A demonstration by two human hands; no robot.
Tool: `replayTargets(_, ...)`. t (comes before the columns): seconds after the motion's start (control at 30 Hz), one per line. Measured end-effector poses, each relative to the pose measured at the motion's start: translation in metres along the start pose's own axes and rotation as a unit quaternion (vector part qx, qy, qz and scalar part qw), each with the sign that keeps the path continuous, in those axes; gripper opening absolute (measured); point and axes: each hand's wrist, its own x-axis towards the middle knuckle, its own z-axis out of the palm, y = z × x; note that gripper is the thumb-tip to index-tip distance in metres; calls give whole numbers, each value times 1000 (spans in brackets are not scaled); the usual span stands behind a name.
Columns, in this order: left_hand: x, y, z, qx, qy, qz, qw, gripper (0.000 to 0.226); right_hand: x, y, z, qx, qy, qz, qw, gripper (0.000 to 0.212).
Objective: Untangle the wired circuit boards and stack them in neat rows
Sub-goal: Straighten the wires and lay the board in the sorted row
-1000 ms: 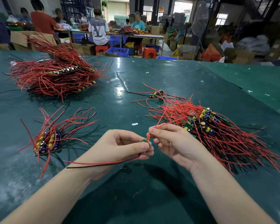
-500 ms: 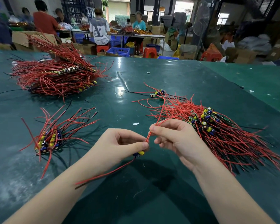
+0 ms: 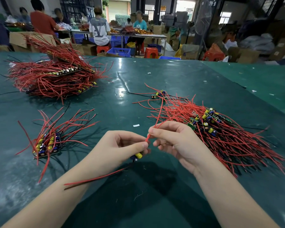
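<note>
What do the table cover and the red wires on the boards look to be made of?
Table cover: apparently dark green plastic or vinyl sheet, glossy; it mirrors the ceiling lights and shows creases. Red wires: thin flexible leads in smooth red insulation, probably plastic or silicone; they bend and splay freely.

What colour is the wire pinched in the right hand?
Red; the wire in the right hand shows best in the head view.

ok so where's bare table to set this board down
Bare table lies between the small stack on the left and the tangled pile on the right, and near the front edge under both forearms. The far right is open too. It is crowded at the big stack far left and all around the tangled pile.
</note>
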Motion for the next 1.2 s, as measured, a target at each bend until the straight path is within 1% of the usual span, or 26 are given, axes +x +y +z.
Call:
replayTargets(0.17,0,-1,1,7,21,21,1000,25,-2,-2,2,27,-17,14,999,10)
replayTargets(0.27,-1,1,0,13,-1,38,999,25,-2,-4,2,63,-34,36,997,5)
replayTargets(0.43,-3,2,-1,-14,-26,42,999,19,-1,-6,2,94,-36,75,992,6)
replayTargets(0.53,-1,2,1,-14,-21,32,999,24,-1,-4,0,82,-26,57,995,6)
replayTargets(0.67,1,2,2,10,6,21,1000,22,-1,-4,-1,43,-25,13,999,17)
replayTargets(0.8,1,0,0,20,-12,13,1000,14,0,-3,-4,28,-4,-27,999,15)
replayTargets(0.9,0,1,-2,30,-29,14,999,18,1,-2,-4,23,0,-41,999,17)
replayTargets(1.03,0,1,-1,34,-49,0,998,19,1,-2,-4,-18,13,-64,998,16)
replayTargets(1.1,1,2,-1,34,-51,-4,998,19,2,-2,-6,-18,11,-61,998,16)
replayTargets(1.2,1,3,-3,33,-55,-13,998,14,1,-5,-11,-9,-24,-29,999,13)
